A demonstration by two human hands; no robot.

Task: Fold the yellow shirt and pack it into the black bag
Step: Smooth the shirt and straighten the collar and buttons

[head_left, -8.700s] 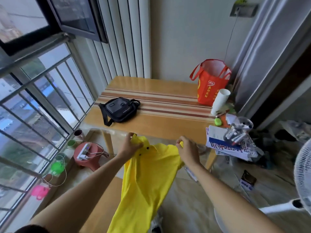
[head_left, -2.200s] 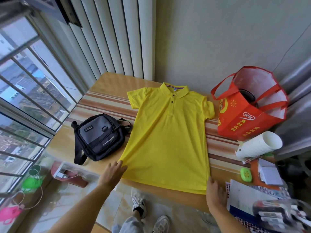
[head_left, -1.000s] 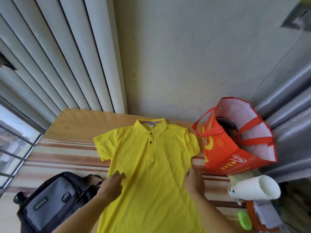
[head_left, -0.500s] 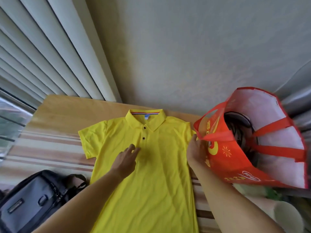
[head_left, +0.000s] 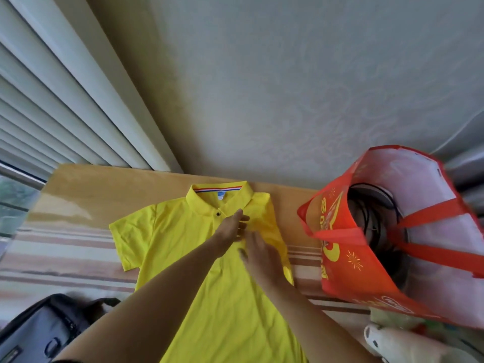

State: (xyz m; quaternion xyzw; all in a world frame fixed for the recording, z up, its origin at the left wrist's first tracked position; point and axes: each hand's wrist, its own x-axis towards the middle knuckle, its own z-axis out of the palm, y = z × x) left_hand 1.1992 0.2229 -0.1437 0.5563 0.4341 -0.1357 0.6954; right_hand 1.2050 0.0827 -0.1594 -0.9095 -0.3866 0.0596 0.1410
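Note:
The yellow shirt (head_left: 183,247) lies face up on the wooden table (head_left: 86,192), collar toward the wall. Its left sleeve is spread out; its right sleeve and side are folded in over the chest. My left hand (head_left: 233,226) presses flat on the chest just below the collar button. My right hand (head_left: 262,258) is blurred over the folded-in right side, fingers pointing at my left hand; I cannot make out its grip. The black bag (head_left: 39,328) sits at the lower left, partly cut off by the frame edge.
A red shopping bag (head_left: 353,258) stands open right beside the shirt, with dark round items inside. A white object (head_left: 392,344) lies at the bottom right. White vertical blinds (head_left: 65,100) and the wall (head_left: 262,100) close off the table's far side.
My right hand has moved from the shirt's right sleeve inward to the chest, and that sleeve now lies folded over. My left hand has slid up toward the collar button.

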